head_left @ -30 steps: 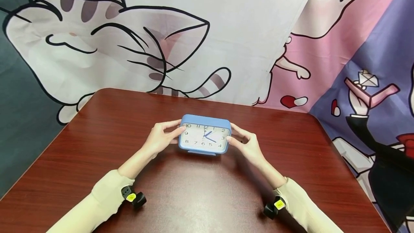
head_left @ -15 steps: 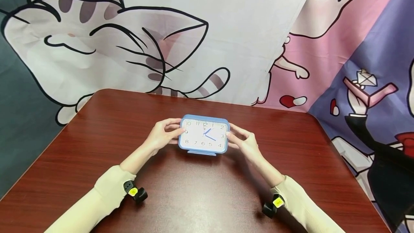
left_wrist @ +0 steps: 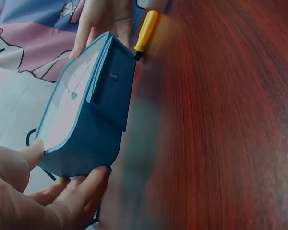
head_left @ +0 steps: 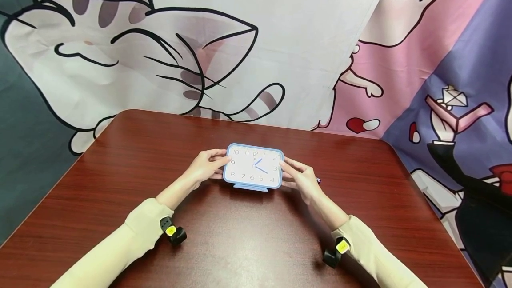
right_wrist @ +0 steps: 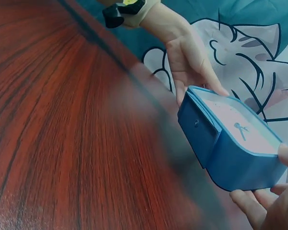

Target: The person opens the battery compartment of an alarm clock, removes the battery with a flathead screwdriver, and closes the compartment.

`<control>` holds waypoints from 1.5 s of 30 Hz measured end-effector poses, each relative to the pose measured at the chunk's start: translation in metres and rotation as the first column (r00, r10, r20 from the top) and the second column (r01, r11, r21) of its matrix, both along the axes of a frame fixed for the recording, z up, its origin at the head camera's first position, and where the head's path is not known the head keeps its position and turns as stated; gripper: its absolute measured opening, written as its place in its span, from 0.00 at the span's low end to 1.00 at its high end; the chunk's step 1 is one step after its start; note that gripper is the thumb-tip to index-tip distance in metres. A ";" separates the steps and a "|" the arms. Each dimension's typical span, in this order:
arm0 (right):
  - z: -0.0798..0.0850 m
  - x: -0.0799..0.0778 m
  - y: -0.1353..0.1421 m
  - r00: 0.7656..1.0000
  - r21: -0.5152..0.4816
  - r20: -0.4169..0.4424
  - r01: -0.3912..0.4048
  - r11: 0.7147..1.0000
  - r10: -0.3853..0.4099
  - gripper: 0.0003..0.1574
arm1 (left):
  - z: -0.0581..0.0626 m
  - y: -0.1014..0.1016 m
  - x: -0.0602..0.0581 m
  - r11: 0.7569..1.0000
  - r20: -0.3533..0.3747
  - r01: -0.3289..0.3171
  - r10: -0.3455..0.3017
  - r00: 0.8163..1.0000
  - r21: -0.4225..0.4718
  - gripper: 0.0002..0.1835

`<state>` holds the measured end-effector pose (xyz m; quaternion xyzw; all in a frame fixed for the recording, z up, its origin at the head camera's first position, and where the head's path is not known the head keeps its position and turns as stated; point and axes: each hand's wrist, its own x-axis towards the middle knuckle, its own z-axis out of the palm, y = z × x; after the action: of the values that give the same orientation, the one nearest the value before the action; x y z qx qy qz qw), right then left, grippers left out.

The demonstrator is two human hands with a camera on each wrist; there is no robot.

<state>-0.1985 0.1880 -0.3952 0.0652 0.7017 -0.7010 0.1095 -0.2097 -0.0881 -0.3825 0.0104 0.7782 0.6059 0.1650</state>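
Note:
A blue desk clock (head_left: 253,166) with a white face and a flat foot is held between both hands over the wooden table. Its blue underside (left_wrist: 113,79) shows in both wrist views. The left hand (head_left: 203,166) grips the left end, thumb on the front rim and fingers behind. On the opposite end the right hand (head_left: 302,180) has the same kind of grip, its thumb over the front edge. A yellow-handled tool (left_wrist: 147,31), perhaps a screwdriver, appears beyond the clock near the right hand in the left wrist view; its tip is hidden.
The reddish-brown table (head_left: 256,243) reaches back to a cartoon-print cloth (head_left: 224,57). A small dark object (head_left: 318,180) shows just behind the right hand, too little of it visible to name. Each wrist wears a black camera on a strap.
The clock has tilted back, so its top surface no longer shows and its face looks more upward. It has shifted slightly right along with the left hand. Both hands keep their grip.

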 end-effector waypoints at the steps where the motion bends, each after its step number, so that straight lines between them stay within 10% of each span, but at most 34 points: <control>1: 0.000 0.000 0.000 1.000 0.006 0.011 -0.004 1.000 0.004 0.32 | 0.000 0.000 0.000 1.000 0.008 -0.002 0.002 1.000 -0.009 0.28; 45: -0.001 -0.010 -0.001 0.964 0.171 0.189 -0.218 0.961 0.185 0.30 | -0.016 0.013 -0.015 0.987 0.167 0.040 -0.014 0.986 -0.153 0.24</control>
<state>-0.2087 0.1875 -0.3958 0.0633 0.7565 -0.6075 0.2335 -0.2249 -0.0751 -0.3985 -0.0421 0.8067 0.5395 0.2376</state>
